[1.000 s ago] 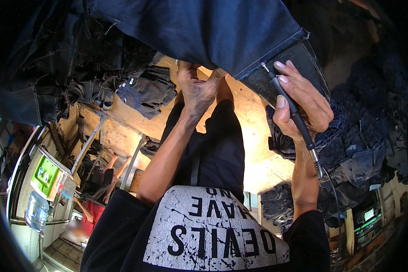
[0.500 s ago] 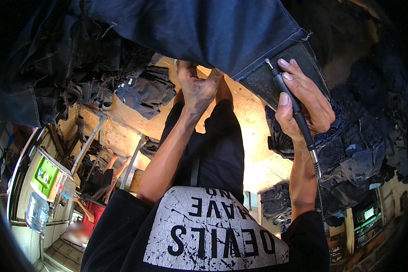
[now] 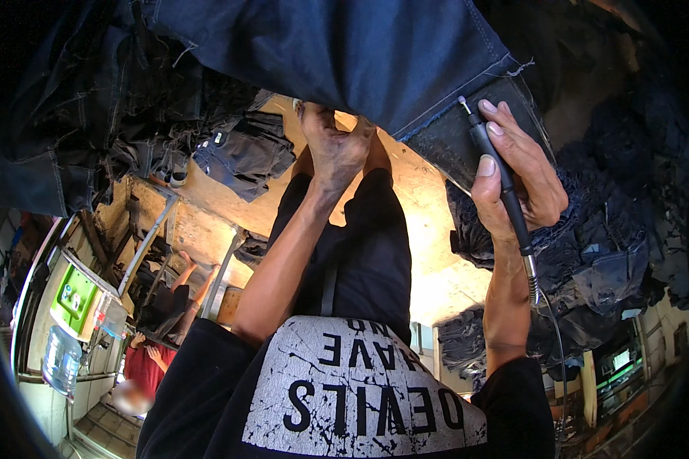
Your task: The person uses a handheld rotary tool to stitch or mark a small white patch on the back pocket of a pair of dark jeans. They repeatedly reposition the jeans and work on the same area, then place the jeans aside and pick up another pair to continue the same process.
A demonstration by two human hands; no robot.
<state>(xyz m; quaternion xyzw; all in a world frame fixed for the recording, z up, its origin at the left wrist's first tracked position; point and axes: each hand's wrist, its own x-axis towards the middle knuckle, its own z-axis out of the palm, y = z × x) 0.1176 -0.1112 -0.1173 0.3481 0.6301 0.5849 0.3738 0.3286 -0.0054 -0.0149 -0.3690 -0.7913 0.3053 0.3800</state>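
Note:
Dark blue denim trousers lie across the top of the view, a stitched hem with loose threads at their right end. A dark flat board sticks out from under that hem. My right hand is closed around a black pen-shaped rotary grinder. Its small pale tip points at the board beside the hem; touching or apart, I cannot tell. At the trousers' near edge, my left hand is closed on the denim, its fingertips partly hidden under the cloth.
Dark garments hang in a heap at left, with a folded stack beside it. More denim is piled at right. A cable trails from the grinder. Lower left are a person in red and a water bottle.
My right hand and the grinder have shifted slightly right, away from the hem. My left hand stays in place. The person in red has moved their arms and body.

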